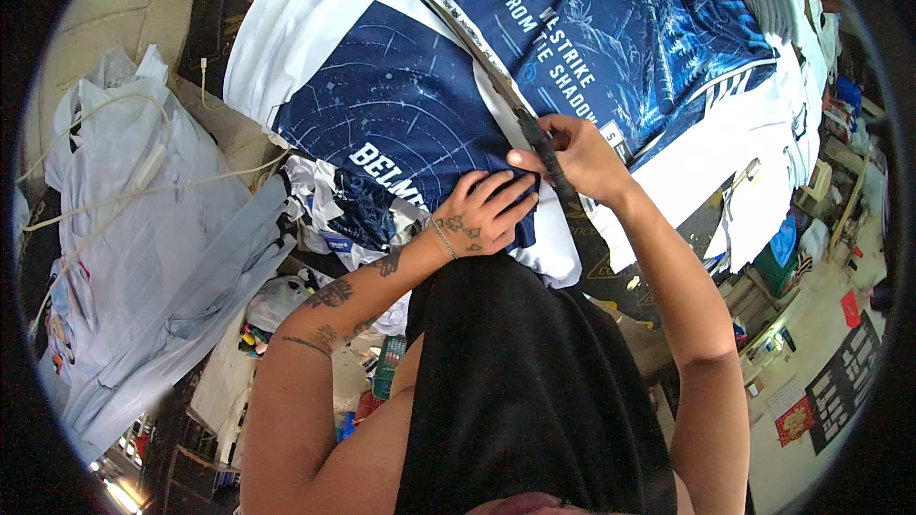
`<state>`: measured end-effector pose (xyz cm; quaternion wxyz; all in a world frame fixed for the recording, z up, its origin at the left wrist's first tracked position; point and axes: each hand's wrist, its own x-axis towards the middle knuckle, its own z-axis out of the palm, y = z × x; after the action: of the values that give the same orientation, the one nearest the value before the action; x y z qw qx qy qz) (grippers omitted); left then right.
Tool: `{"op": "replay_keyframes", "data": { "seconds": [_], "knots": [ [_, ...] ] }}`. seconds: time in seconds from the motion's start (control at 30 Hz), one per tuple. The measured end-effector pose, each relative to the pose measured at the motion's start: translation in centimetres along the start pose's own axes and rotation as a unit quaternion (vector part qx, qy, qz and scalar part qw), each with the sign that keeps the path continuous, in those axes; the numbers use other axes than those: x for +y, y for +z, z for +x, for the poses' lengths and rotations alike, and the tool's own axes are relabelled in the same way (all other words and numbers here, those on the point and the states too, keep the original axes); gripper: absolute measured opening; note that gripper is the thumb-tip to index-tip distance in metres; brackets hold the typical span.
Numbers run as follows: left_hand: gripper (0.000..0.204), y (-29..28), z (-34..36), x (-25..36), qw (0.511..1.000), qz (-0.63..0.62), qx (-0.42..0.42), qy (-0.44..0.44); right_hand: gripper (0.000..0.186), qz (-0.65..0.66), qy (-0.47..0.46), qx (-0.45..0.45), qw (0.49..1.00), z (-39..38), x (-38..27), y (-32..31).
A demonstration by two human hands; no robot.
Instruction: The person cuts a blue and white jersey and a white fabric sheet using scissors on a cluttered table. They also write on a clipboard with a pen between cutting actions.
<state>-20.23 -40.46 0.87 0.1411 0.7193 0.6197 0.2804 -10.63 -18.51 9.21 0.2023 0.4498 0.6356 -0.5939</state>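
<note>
A cluttered workshop tabletop (668,257) filled the frame's centre, covered by printed navy-and-white fabric (401,105). The left hand (482,215) pressed flat, fingers spread; the right hand (582,157) gripped a dark cutter (539,138) closed-fisted, mid-cut, most fabric uncut.

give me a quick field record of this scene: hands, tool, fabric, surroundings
left hand: flat, pressing down the printed fabric
right hand: gripping a dark tool at the fabric's edge
fabric: navy print on white, spread over a table
scraps: cut pieces left of the left hand
bags: pale plastic, far left
</note>
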Motion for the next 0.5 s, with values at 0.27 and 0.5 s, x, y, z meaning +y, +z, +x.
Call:
{"op": "replay_keyframes", "data": {
  "seconds": [0.27, 0.5],
  "knots": [
    [0.044, 0.1, -0.2, -0.5, 1.0, 0.01, -0.002, 0.029, 0.086, -0.002, -0.002, -0.012, 1.0, 2.9, -4.2, -0.2],
    [0.031, 0.1, -0.2, -1.0, 0.997, -0.012, 0.027, 0.07, 0.086, 0.027, -0.023, -0.035, 0.999, 5.1, -7.3, -0.3]
  ]
}}
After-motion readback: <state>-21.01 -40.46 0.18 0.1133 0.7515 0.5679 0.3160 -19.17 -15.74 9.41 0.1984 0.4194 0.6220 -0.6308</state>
